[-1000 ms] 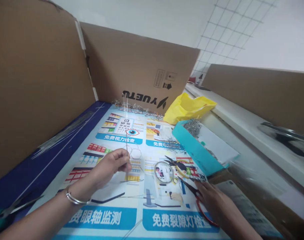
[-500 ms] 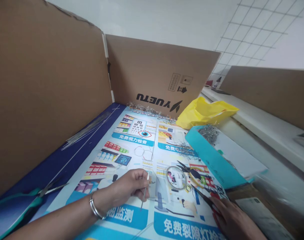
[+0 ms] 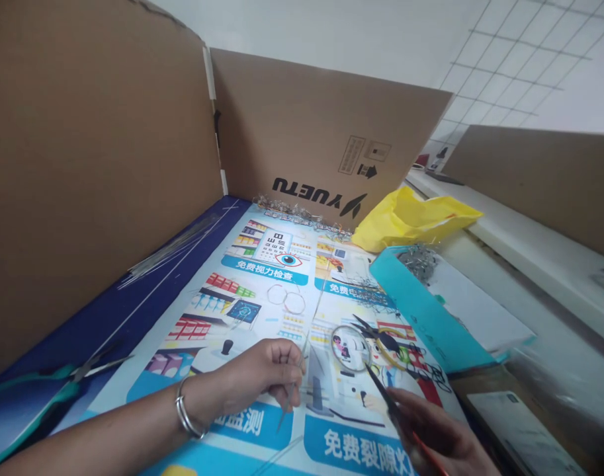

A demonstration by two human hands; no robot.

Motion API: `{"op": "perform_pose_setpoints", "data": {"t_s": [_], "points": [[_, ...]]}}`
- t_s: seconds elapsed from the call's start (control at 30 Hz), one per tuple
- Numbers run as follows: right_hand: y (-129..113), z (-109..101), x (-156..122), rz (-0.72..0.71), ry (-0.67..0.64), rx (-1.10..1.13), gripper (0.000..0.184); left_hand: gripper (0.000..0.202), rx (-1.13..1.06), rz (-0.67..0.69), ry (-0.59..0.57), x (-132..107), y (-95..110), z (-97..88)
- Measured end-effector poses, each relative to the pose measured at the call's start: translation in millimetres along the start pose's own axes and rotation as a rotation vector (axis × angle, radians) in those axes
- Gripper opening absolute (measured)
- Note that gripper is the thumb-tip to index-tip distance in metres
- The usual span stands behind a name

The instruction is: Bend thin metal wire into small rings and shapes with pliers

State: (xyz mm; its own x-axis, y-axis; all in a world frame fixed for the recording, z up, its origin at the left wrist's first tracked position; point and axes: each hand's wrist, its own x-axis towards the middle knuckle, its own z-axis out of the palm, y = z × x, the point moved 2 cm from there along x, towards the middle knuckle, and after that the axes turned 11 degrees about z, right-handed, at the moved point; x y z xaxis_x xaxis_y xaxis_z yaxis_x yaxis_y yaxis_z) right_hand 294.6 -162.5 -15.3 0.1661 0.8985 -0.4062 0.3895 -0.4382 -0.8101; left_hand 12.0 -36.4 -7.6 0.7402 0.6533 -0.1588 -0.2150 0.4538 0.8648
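My left hand (image 3: 269, 370) is closed in a pinch on a thin metal wire (image 3: 283, 413), whose lower end slants down below the fingers. My right hand (image 3: 438, 426) grips dark, pointed pliers (image 3: 384, 391) with red on the handle. Their tip points up and left, close to a round metal ring (image 3: 350, 370) lying on the printed poster sheet (image 3: 262, 456). Behind the ring lies another tool with dark pointed jaws (image 3: 365, 325). Two thin wire loops (image 3: 294, 303) rest farther back on the sheet.
Teal-handled pliers (image 3: 63, 383) lie at the left, with a bundle of straight wires (image 3: 170, 254) beyond. Cardboard walls (image 3: 302, 125) stand at the left and back. On the right are a yellow bag (image 3: 415, 218) and a teal box (image 3: 415, 317) holding tangled metal pieces (image 3: 418, 262).
My right hand has shifted left and turned the pliers, so their tip sits nearer the ring. My left hand has moved slightly, still pinching the wire. The view has shifted a little.
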Motion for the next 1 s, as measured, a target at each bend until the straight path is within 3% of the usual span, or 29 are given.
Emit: {"op": "perform_pose_setpoints", "data": {"t_s": [0.07, 0.13, 0.23, 0.47, 1.0], "points": [[-16, 24, 9, -0.060, -0.166, 0.105, 0.052, 0.021, -0.010, 0.009, -0.018, -1, 0, 0.4], [-30, 43, 17, 0.039, -0.205, 0.093, 0.041, 0.020, -0.011, 0.018, -0.028, -2, 0, -0.4], [-58, 60, 24, 0.008, -0.289, 0.031, 0.033, 0.019, 0.006, 0.021, -0.028, -1, 1, -2.0], [-103, 59, 25, -0.202, -0.429, -0.276, 0.028, 0.020, 0.007, -0.021, -0.048, -3, 5, -1.0], [-118, 70, 30, -0.241, -0.506, -0.389, 0.026, 0.017, 0.034, -0.050, -0.127, -3, -2, -2.9]]}}
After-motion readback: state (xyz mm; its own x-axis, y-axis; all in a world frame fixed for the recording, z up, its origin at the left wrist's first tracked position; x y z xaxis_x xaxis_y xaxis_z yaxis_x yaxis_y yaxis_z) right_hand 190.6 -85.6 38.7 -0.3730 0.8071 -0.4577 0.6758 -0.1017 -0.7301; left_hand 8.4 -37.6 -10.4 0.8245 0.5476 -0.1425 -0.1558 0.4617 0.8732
